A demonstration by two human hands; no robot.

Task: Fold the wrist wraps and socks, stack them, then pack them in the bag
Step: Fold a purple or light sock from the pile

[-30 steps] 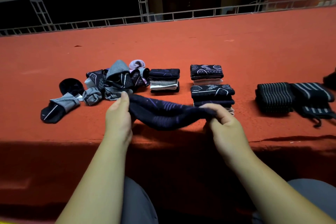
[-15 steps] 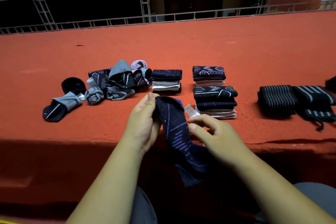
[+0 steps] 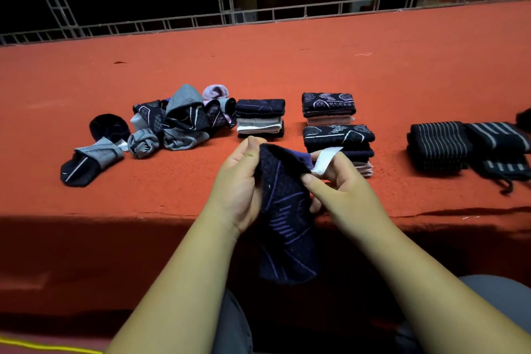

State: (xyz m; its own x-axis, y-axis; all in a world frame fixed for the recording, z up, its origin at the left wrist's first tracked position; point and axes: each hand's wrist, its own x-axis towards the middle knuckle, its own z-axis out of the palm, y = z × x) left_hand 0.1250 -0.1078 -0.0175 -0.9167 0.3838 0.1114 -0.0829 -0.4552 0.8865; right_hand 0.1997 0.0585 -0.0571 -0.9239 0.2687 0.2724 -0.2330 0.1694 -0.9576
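A dark navy sock [image 3: 287, 224] with purple lines hangs down over the table's front edge. My left hand [image 3: 240, 184] grips its upper left side. My right hand [image 3: 339, 187] pinches its top right corner, where a white tag [image 3: 324, 159] sticks up. On the red table [image 3: 287, 60] lies a loose pile of unfolded socks [image 3: 178, 121] at the left. Three stacks of folded socks stand behind my hands: one in the middle [image 3: 260, 118], one further back [image 3: 327, 108] and one nearer [image 3: 339, 141]. Folded striped wrist wraps [image 3: 436, 146] lie at the right.
A single black and grey sock [image 3: 86, 162] lies apart at the far left, and a black bundle [image 3: 109, 128] sits behind it. A second striped wrap with a loop [image 3: 500, 152] reaches the right edge. A metal truss rail [image 3: 258, 13] runs along the table's far side.
The sock was stretched sideways between both hands; now it hangs down lengthwise. My hands have come close together at its top, and the white tag has come into view.
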